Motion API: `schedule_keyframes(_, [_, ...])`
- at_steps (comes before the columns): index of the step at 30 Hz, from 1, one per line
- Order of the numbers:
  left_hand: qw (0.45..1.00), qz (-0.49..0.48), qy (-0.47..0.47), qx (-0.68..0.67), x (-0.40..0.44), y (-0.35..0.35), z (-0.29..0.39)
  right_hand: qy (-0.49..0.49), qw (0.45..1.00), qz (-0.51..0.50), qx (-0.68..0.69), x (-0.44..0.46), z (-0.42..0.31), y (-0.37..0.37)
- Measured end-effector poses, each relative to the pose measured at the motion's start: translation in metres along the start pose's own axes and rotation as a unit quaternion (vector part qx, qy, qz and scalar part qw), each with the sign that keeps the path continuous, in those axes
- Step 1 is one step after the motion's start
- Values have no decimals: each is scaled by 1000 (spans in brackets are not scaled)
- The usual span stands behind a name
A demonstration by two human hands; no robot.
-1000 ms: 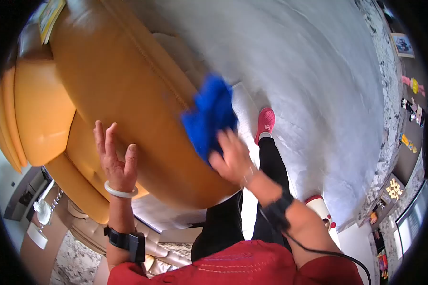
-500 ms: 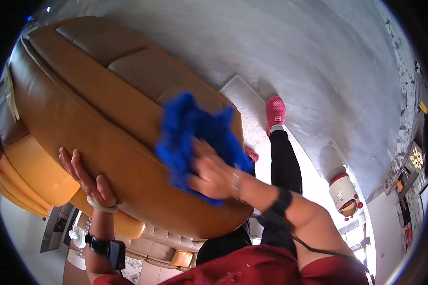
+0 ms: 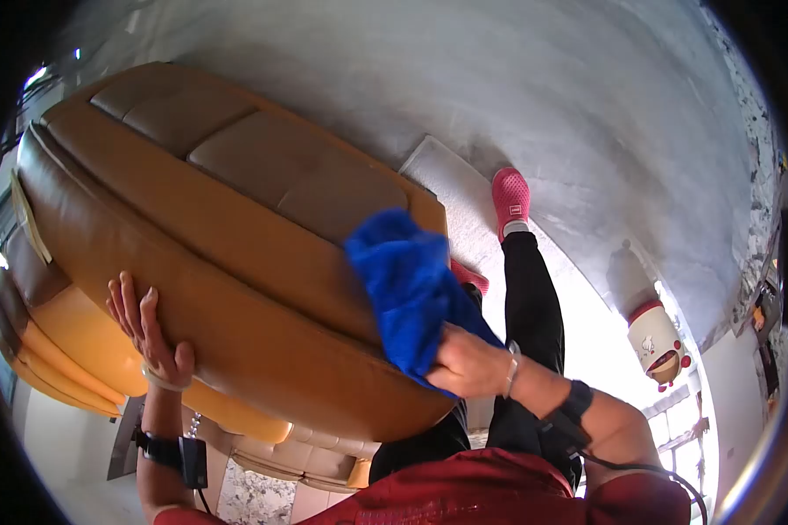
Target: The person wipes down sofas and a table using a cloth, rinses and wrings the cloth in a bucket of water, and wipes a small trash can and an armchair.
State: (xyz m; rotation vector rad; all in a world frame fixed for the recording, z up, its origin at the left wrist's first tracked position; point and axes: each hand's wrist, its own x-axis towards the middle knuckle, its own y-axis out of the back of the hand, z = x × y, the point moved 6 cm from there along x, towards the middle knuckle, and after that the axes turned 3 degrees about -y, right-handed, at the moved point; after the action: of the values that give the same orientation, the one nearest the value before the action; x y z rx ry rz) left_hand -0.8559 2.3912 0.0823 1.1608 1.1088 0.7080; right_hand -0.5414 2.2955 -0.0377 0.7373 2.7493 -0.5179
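Observation:
My right hand (image 3: 471, 363) is closed around a bunched blue cloth (image 3: 401, 293). The cloth hangs over the near right end of an orange and brown leather sofa (image 3: 263, 337), lying across its padded edge. Farther left, my left hand (image 3: 151, 332) rests on the outer side of the sofa with its fingers stretched out and nothing in them. A black strap with a small box sits on each forearm.
Below the sofa stands more orange and tan seating (image 3: 271, 451). A pale mat (image 3: 464, 201) lies on the grey floor by my pink clogs (image 3: 510, 194). To the right is a red-and-white container with a cartoon face (image 3: 657, 341).
My right hand has moved right with the blue cloth, toward the sofa's near end. My left hand stays on the sofa's side, while the view has shifted slightly.

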Motion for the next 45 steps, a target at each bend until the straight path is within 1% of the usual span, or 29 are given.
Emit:
schedule_keyframes(1, [1000,8,-7,-6,0,-3,-2,7,996,81,-40,-10,-3,3])
schedule_keyframes(3, [1000,7,-11,-18,-3,-6,-5,-35,978,204,-23,-6,15,4])
schedule_keyframes(5, [999,13,-17,-36,-2,-7,-7,-108,967,222,-57,10,86,0])
schedule_keyframes(7, [999,13,-27,-38,-6,-11,-10,-188,960,200,-54,34,166,5])
schedule_keyframes(9, [997,32,-17,-67,-11,-15,-14,-269,944,100,-164,60,283,-2])
schedule_keyframes(10, [996,35,-3,-81,-16,-17,-17,-241,942,209,-106,71,287,20])
schedule_keyframes(11, [995,39,12,-94,-20,-18,-21,-211,925,314,-46,80,291,41])
schedule_keyframes(12, [992,49,36,-111,-24,-19,-24,-238,915,325,-36,89,302,55])
schedule_keyframes(14, [991,45,46,-118,-28,-19,-28,-304,908,288,-13,100,319,66])
schedule_keyframes(17, [989,42,46,-132,-25,-23,-22,-314,912,263,16,90,307,70])
schedule_keyframes(19, [987,60,40,-143,-21,-18,-24,-293,927,234,28,71,268,61])
schedule_keyframes(20, [994,39,26,-99,-20,-17,-23,-290,931,212,62,57,237,52])
schedule_keyframes(21, [998,18,14,-56,-21,-16,-22,-307,919,190,158,40,207,40])
schedule_keyframes(22, [998,22,9,-52,-22,-16,-22,-361,806,192,429,21,183,15])
schedule_keyframes(23, [998,32,14,-52,-19,-14,-23,-391,739,180,518,4,147,-3])
schedule_keyframes(24, [998,28,12,-50,-16,-13,-20,-268,926,154,217,1,83,18])
schedule_keyframes(25, [999,21,9,-50,-16,-13,-18,-194,973,114,56,4,65,13])
schedule_keyframes(26, [998,27,10,-53,-17,-14,-19,-112,982,100,-111,5,46,8])
schedule_keyframes(28, [998,27,14,-62,-20,-15,-20,-226,966,111,55,7,96,-18])
schedule_keyframes(29, [997,28,16,-67,-22,-15,-21,-258,956,72,121,22,120,-13])
schedule_keyframes(31, [997,19,30,-64,-27,-17,-26,-274,960,26,-47,72,180,18])
schedule_keyframes(32, [996,25,27,-79,-28,-16,-26,-192,965,161,-81,89,235,26])
schedule_keyframes(33, [995,30,27,-94,-29,-16,-26,-195,952,211,-103,105,263,44])
schedule_keyframes(35, [993,32,42,-106,-30,-21,-24,-267,937,211,-81,133,288,68])
schedule_keyframes(37, [991,63,49,-106,-28,-18,-25,-298,930,208,-60,142,298,76])
schedule_keyframes(39, [992,58,60,-98,-28,-16,-27,-284,937,197,-52,141,276,77])
schedule_keyframes(40, [994,46,50,-83,-27,-16,-26,-261,946,182,-58,140,250,76])
schedule_keyframes(43, [996,49,29,-64,-25,-14,-23,-159,978,66,-121,120,118,52])
schedule_keyframes(45, [997,31,6,-66,-26,-15,-22,-98,984,-8,-147,92,40,20])
